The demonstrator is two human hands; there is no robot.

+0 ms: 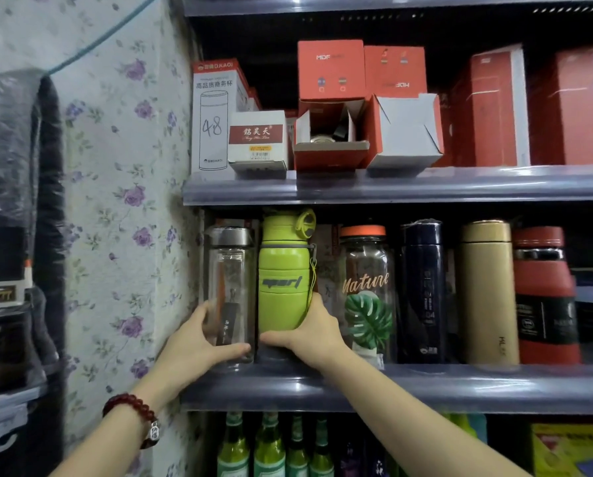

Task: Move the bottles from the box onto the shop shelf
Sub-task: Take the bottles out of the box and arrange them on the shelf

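Two bare forearms reach up to the grey middle shop shelf (391, 387); a dark red bead bracelet (130, 407) circles the left wrist. The left hand (198, 342) has its fingers closed around the base of a clear glass bottle with a steel cap (231, 270). The right hand (314, 330) has its fingers wrapped around the base of a lime-green plastic sports bottle (283, 270). Both bottles stand upright on the shelf, long axes vertical, caps up, just beside each other. To their right stands a clear leaf-printed jar with an orange lid (365, 270). Red cartons (329, 70) fill the shelf above.
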